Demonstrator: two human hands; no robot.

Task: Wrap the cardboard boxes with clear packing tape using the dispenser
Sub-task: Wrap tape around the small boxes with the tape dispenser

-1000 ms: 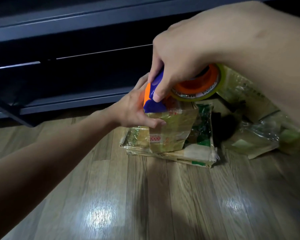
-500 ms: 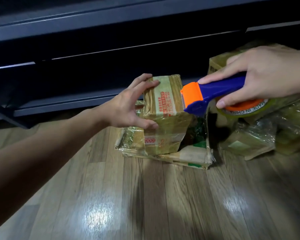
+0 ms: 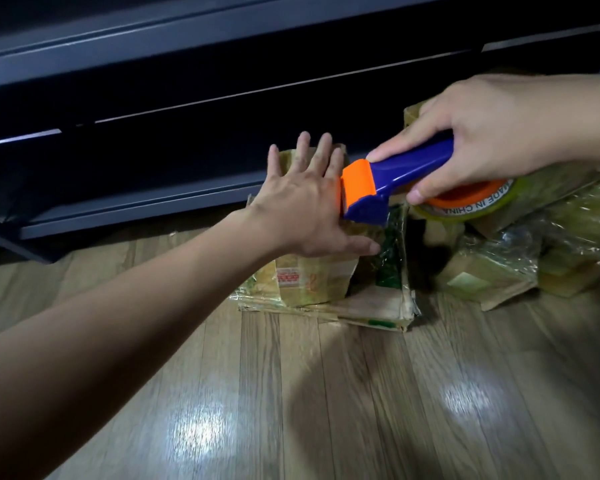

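My left hand (image 3: 302, 202) lies flat, fingers spread, pressing down on the small cardboard box (image 3: 309, 278) beneath my palm. My right hand (image 3: 492, 133) grips the dispenser (image 3: 395, 174), its orange head just right of my left hand. Judgement: the box is light, tape-slick and soft-walled; steady it from above and avoid squeezing the sides.

The tape roll (image 3: 471, 207) read "MADE IN CHINA" around its ring, upside down. Red print on the box (image 3: 288, 277) was perhaps lettering, too blurred to read.
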